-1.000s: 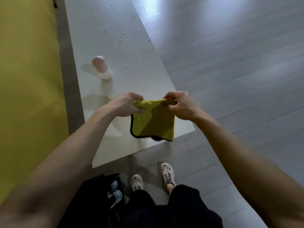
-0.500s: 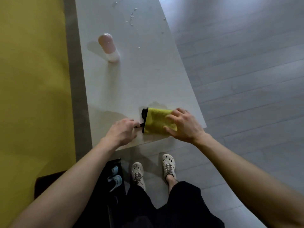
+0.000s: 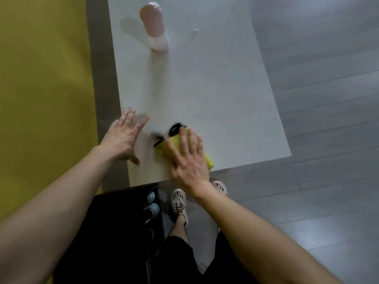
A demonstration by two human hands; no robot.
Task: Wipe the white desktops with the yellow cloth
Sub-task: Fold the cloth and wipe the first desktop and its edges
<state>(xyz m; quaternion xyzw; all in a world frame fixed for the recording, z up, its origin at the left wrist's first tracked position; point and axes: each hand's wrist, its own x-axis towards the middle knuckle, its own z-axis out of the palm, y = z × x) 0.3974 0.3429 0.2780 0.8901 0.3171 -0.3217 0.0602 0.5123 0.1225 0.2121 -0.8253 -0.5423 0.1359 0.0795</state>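
The person stands at the near end of the counter (image 3: 215, 89), pale shoes (image 3: 178, 201) just short of its edge and a black object (image 3: 123, 222) on the floor beside them. The right hand (image 3: 189, 158) lies flat, fingers straight and spread, pressing the folded yellow cloth (image 3: 208, 161) onto the near corner of the white top. A black-edged fold pokes out past the fingertips. The left hand (image 3: 123, 138) is open too, palm down near the counter's left edge. It is blurred, so I cannot tell whether it rests on the surface or hovers just above it.

To my eye the wiping is only starting here. It would go best with the palm square on the cloth so the fold doesn't roll out, and with long overlapping strokes running away from the body. The free hand can brace on the edge, clear of the cloth's path.

Farther up, a pink-and-white bottle (image 3: 154, 29) stands on the counter with a small wet-looking mark (image 3: 195, 30) to its right. I'd lift the bottle aside rather than wipe around it.
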